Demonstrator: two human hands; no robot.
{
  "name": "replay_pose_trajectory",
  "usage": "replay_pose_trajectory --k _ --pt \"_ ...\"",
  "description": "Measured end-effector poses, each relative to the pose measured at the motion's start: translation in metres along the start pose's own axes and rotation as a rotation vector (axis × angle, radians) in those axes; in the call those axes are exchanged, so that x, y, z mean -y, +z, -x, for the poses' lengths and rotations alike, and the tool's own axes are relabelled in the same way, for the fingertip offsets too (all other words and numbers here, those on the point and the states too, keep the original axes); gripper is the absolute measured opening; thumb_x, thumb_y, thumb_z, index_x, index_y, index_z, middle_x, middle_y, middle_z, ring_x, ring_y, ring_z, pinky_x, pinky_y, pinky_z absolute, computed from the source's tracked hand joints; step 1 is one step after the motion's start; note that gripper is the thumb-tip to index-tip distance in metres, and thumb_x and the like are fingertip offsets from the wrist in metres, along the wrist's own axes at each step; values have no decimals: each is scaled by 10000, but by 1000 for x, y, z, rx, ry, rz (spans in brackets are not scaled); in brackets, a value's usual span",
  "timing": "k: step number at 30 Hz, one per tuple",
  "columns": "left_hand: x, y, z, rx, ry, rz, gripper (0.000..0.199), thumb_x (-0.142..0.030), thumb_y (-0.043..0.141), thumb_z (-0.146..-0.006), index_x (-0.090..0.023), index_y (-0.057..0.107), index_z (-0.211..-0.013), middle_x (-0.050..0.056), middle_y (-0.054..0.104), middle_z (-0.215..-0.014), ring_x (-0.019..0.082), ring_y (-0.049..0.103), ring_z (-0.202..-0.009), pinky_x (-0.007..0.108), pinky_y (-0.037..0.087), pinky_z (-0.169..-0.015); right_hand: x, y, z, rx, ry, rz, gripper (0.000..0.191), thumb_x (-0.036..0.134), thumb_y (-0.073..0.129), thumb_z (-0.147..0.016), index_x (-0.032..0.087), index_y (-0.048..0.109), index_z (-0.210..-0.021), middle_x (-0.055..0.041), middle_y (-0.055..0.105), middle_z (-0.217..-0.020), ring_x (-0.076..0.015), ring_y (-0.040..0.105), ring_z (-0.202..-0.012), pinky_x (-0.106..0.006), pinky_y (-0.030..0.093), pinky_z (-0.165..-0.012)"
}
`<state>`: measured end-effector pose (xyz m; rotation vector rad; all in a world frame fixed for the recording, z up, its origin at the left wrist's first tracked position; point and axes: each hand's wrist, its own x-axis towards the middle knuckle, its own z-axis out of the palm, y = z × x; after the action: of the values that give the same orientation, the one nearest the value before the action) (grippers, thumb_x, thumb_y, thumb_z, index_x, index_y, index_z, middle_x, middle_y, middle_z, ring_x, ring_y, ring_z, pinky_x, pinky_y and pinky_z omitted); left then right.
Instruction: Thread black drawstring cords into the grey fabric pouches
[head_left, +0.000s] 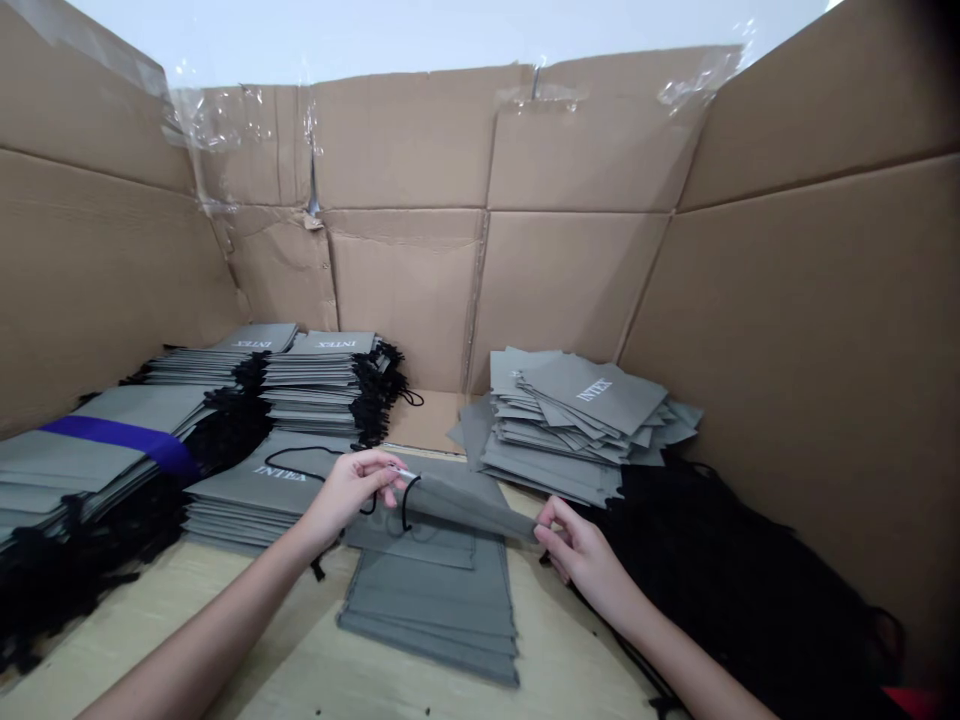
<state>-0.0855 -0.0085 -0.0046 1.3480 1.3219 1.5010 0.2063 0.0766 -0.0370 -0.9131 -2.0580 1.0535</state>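
Pinching a grey pouch (465, 508) are left hand (364, 484) and right hand (571, 540); corded stacks (311, 375) lie left of them, a seemingly cordless pile (562, 425) remains beyond.

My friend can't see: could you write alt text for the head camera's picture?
A person's left hand pinches something white at a gray bag's end while the right hand grips the other. Gray stacks stand at left, another stack and a black cord heap at right, before cardboard walls.

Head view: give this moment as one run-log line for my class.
left hand: holding gray fabric pouch, left end | right hand: pinching its right end | below: overlapping gray pouches
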Motion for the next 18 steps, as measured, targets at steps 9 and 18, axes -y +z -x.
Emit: replay_pose_trajectory --k 9,18 --pt "-12 -2 6 13 78 -202 128 -242 583 -726 -148 634 -796 19 662 -657 122 583 -519 229 444 -544 -15 1 -4 -21 -32 100 216 385 466 -827 215 408 -707 62 414 -523 -99 373 -431 -209 248 -435" --pt "-6 6 13 -95 160 -255 137 -226 575 -735 -175 632 -849 -11 648 -636 140 610 -582 235 462 -601 -7 1 -2 2 -13 108 217 359 478 -814 208 394 -684 64 382 -522 -99 347 -451 -207 216 -448"
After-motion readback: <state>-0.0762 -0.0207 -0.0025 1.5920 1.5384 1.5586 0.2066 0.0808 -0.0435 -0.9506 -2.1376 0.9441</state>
